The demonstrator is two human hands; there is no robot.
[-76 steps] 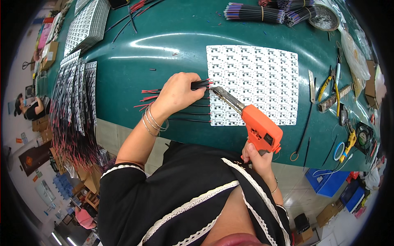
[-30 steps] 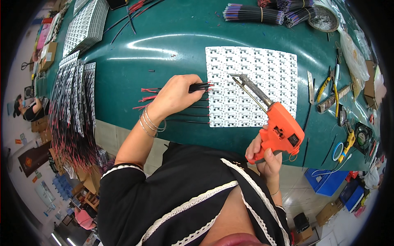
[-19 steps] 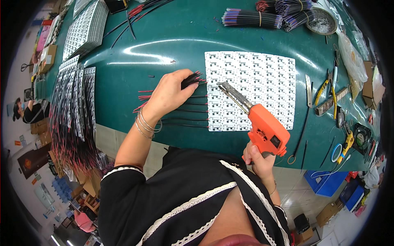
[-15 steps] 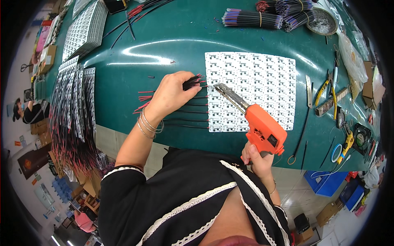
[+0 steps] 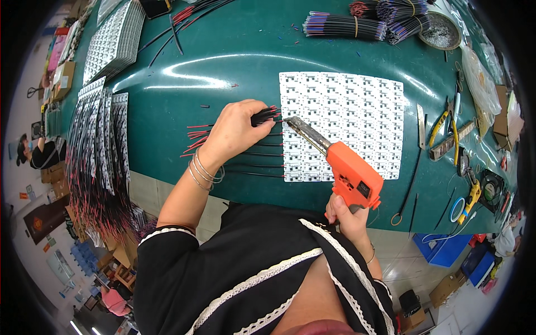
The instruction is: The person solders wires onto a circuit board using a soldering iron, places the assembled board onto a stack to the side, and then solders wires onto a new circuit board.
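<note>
My left hand is closed on a small bundle of black wires with red ends, at the left edge of a white circuit board panel. My right hand grips the handle of an orange soldering gun. Its dark metal tip points up and left, at the panel's left edge close to the wire ends; whether it touches them I cannot tell. Below my left hand, several black wires run out leftward from the panel's edge.
Wired board strips hang over the table's left side, near a stack of white panels. Banded wire bundles and a round metal dish lie at the back. On the right are yellow-handled pliers and a small fan.
The soldering gun has shifted a little to the left, its tip now closer to the panel's left edge. The wires in my left hand have tilted slightly down toward the panel.
</note>
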